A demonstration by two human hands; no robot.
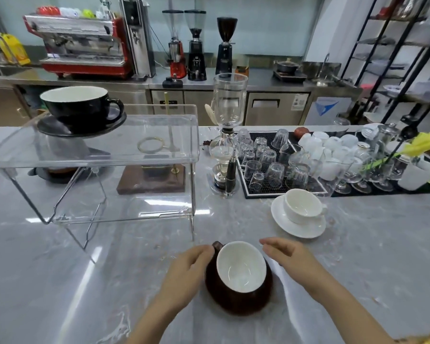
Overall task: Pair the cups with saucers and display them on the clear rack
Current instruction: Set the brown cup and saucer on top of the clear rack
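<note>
Brown glaze outside, glossy white inside: a wide brown cup (241,266) sits tilted on its matching brown saucer (236,301) on the grey marble counter (358,256), at about six o'clock in the head view, its handle (217,245) pointing toward eleven o'clock. The person's left hand (186,274) curls against the cup's nine o'clock side, fingertips touching the wall just below the handle; whether the fingers fully grip the cup cannot be told. The right hand (287,256) is at the cup's two o'clock, fingers loosely extended and slightly bent, holding nothing, apart from the rim.

At about three o'clock from centre, a white cup (303,206) stands upright on a white saucer (298,227), both plain and glossy, its handle turned to the right.

At ten o'clock, the clear rack (97,155), transparent with thin metal legs, carries a black cup (78,105) with a white interior on a black saucer (60,129) at the left end of its top shelf. The rest of that shelf is bare.

Behind, at one o'clock, a glass siphon brewer (227,135) stands beside a black mat (261,193) crowded with upturned glasses. A red espresso machine (82,45) and three grinders line the rear steel counter at twelve o'clock.
</note>
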